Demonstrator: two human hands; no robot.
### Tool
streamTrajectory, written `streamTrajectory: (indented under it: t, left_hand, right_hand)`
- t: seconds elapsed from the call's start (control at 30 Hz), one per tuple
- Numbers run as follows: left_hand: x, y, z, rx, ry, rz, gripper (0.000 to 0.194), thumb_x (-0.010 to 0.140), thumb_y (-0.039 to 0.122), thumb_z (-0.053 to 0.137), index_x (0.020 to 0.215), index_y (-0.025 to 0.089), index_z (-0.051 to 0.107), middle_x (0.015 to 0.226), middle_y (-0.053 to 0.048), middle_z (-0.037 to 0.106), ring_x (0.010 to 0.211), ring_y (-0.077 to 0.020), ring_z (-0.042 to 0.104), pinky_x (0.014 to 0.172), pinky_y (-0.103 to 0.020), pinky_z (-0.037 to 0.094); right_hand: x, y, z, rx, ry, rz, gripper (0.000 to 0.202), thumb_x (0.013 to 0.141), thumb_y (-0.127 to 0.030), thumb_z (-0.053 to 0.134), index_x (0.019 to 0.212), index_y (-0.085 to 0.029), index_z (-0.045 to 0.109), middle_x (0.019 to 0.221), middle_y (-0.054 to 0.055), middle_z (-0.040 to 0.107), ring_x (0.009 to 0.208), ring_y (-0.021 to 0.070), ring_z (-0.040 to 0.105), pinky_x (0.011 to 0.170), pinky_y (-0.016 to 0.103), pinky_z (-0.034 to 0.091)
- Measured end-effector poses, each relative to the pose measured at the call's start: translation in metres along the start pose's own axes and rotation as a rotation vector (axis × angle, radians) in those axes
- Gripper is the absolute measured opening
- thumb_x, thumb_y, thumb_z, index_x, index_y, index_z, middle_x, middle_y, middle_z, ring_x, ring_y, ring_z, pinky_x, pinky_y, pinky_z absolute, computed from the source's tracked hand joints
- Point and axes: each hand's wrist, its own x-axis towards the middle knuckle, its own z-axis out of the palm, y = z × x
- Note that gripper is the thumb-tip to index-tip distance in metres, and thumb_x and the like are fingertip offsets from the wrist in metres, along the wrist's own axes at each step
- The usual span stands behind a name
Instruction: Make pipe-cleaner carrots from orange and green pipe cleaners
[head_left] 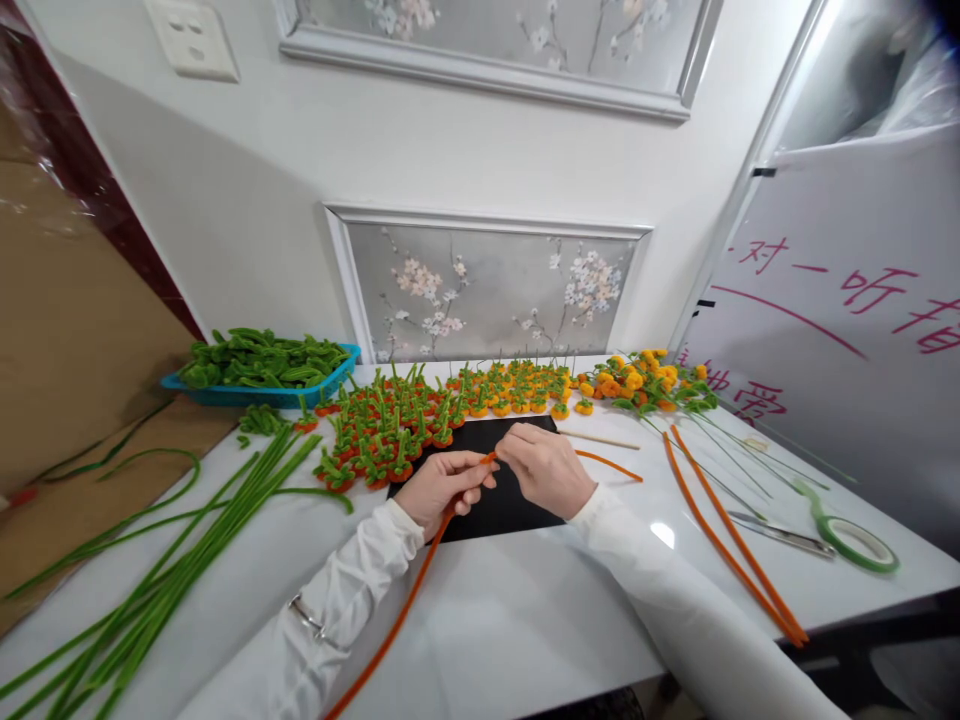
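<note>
An orange pipe cleaner [411, 600] runs up from the table's front edge into my hands, and its other end sticks out to the right of my right hand. My left hand [448, 487] is closed on it, thumb and forefinger pinching. Close beside, my right hand [546, 468] pinches the same pipe cleaner with its fingertips. Between the two hands a small bent or twisted orange part shows; its exact shape is hidden by the fingers. Both hands are above a black mat [502, 505] on the white table [517, 610].
Orange-and-green pieces [382, 425] and yellow ones [517, 388] stand behind the mat. Left are green pipe cleaners [202, 550] and a blue basket [255, 393] of green pieces. Right are yellow flowers [645, 380], orange pipe cleaners [731, 540], tweezers [784, 535], green tape [855, 543] and a thin stick [600, 439].
</note>
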Motion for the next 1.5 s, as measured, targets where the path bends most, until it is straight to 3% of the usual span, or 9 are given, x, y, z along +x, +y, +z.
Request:
streamTrajectory:
  t: [0.2, 0.33, 0.47, 0.57, 0.77, 0.93, 1.07, 1.2, 1.5]
  left_hand:
    - [0.0, -0.004, 0.003, 0.591, 0.112, 0.308, 0.024, 0.079, 0.032, 0.057, 0.076, 0.012, 0.068, 0.051, -0.001, 0.057, 0.042, -0.0103, 0.053, 0.045, -0.022, 0.046]
    - [-0.003, -0.005, -0.001, 0.996, 0.141, 0.618, 0.026, 0.08, 0.016, 0.049, 0.094, 0.019, 0.07, 0.078, -0.007, 0.066, 0.064, -0.0144, 0.061, 0.065, -0.026, 0.049]
    - [-0.005, -0.004, -0.003, 1.105, 0.116, 0.679, 0.033, 0.079, 0.012, 0.047, 0.102, 0.022, 0.068, 0.102, -0.01, 0.066, 0.087, -0.0193, 0.061, 0.079, -0.029, 0.046]
    - [-0.004, -0.003, 0.002, 0.954, 0.134, 0.538, 0.024, 0.083, 0.024, 0.048, 0.09, 0.019, 0.071, 0.078, -0.008, 0.065, 0.064, -0.0142, 0.057, 0.064, -0.026, 0.047]
    - [-0.002, 0.002, 0.006, 0.128, -0.11, -0.129, 0.046, 0.08, 0.054, 0.05, 0.084, 0.01, 0.063, 0.055, 0.002, 0.047, 0.036, -0.0024, 0.028, 0.032, -0.014, 0.015]
    - [-0.002, 0.003, 0.005, -0.05, -0.246, -0.207, 0.028, 0.072, 0.038, 0.067, 0.081, 0.012, 0.062, 0.048, 0.008, 0.035, 0.033, 0.0005, 0.015, 0.031, -0.014, 0.007]
    - [-0.003, 0.004, 0.008, 0.272, -0.135, -0.044, 0.03, 0.073, 0.041, 0.064, 0.075, 0.011, 0.064, 0.046, 0.005, 0.044, 0.031, -0.0012, 0.02, 0.033, -0.018, 0.011]
    - [-0.006, 0.005, 0.011, 0.908, 0.054, 0.409, 0.038, 0.085, 0.035, 0.049, 0.057, 0.014, 0.065, 0.046, 0.0, 0.048, 0.04, -0.0072, 0.039, 0.043, -0.022, 0.028]
    - [-0.007, -0.008, -0.002, 1.521, 0.361, 0.944, 0.03, 0.085, 0.016, 0.045, 0.106, 0.019, 0.065, 0.062, -0.005, 0.064, 0.054, -0.0134, 0.057, 0.05, -0.021, 0.039]
  right_hand:
    - [0.001, -0.003, 0.003, 0.138, -0.045, 0.155, 0.019, 0.085, -0.016, 0.043, 0.07, -0.017, 0.054, 0.071, 0.002, 0.054, 0.063, 0.0108, 0.051, 0.06, 0.02, 0.036]
    - [0.004, -0.001, 0.003, 0.322, -0.135, 0.297, 0.019, 0.078, -0.011, 0.045, 0.062, -0.017, 0.053, 0.059, -0.002, 0.051, 0.054, 0.0088, 0.045, 0.053, 0.019, 0.033]
    - [0.003, 0.007, 0.001, 0.493, -0.265, 0.323, 0.023, 0.08, -0.012, 0.042, 0.062, -0.016, 0.056, 0.053, -0.004, 0.049, 0.049, 0.008, 0.042, 0.048, 0.018, 0.032]
    - [0.001, 0.012, -0.004, 0.393, -0.2, 0.192, 0.021, 0.083, -0.012, 0.045, 0.068, -0.016, 0.06, 0.066, -0.002, 0.057, 0.059, 0.0089, 0.05, 0.056, 0.019, 0.036]
    - [0.002, 0.014, -0.012, 0.111, -0.071, -0.054, 0.019, 0.09, -0.019, 0.045, 0.086, -0.021, 0.063, 0.088, 0.003, 0.062, 0.081, 0.0127, 0.054, 0.071, 0.023, 0.037]
    - [0.005, 0.009, -0.015, 0.003, -0.049, -0.151, 0.023, 0.092, -0.018, 0.041, 0.087, -0.022, 0.063, 0.087, 0.003, 0.062, 0.08, 0.0141, 0.051, 0.07, 0.027, 0.032]
    - [0.004, 0.003, -0.018, -0.06, -0.077, -0.156, 0.021, 0.09, -0.019, 0.043, 0.08, -0.019, 0.061, 0.077, 0.004, 0.058, 0.074, 0.015, 0.048, 0.068, 0.028, 0.03]
    - [0.004, -0.005, -0.018, 0.029, -0.102, -0.007, 0.02, 0.087, -0.019, 0.044, 0.071, -0.017, 0.057, 0.069, 0.002, 0.054, 0.067, 0.0133, 0.048, 0.061, 0.025, 0.03]
    - [0.008, -0.006, -0.018, 0.751, -0.324, 0.354, 0.024, 0.08, -0.015, 0.043, 0.058, -0.016, 0.052, 0.054, -0.004, 0.046, 0.051, 0.0083, 0.038, 0.051, 0.02, 0.03]
